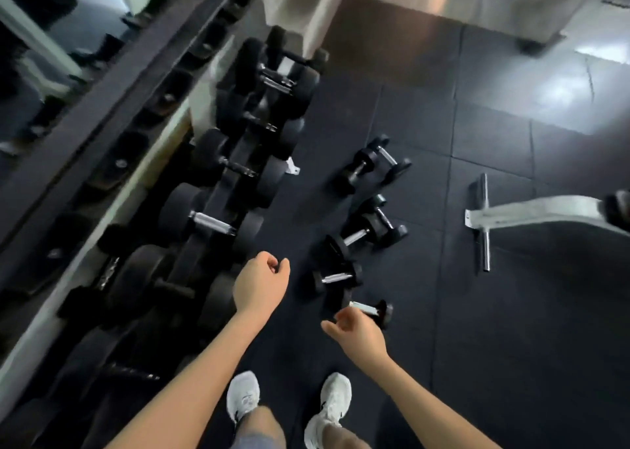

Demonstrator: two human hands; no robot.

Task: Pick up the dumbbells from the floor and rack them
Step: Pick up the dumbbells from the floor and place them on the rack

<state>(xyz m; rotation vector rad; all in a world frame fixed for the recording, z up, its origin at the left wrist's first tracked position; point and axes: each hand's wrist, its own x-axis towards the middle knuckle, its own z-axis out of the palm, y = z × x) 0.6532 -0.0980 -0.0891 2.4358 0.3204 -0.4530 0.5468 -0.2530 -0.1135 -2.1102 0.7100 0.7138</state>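
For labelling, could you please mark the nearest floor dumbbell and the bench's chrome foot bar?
nearest floor dumbbell (364, 308): head view, chrome handle.
chrome foot bar (485, 251): head view, lower half.

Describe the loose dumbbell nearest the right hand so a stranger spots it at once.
Start at the long dumbbell rack on the left; loose dumbbells trail down the black floor mat beside it. Pick the small dumbbell just beyond the right hand. It alone lies nearest the white shoes.
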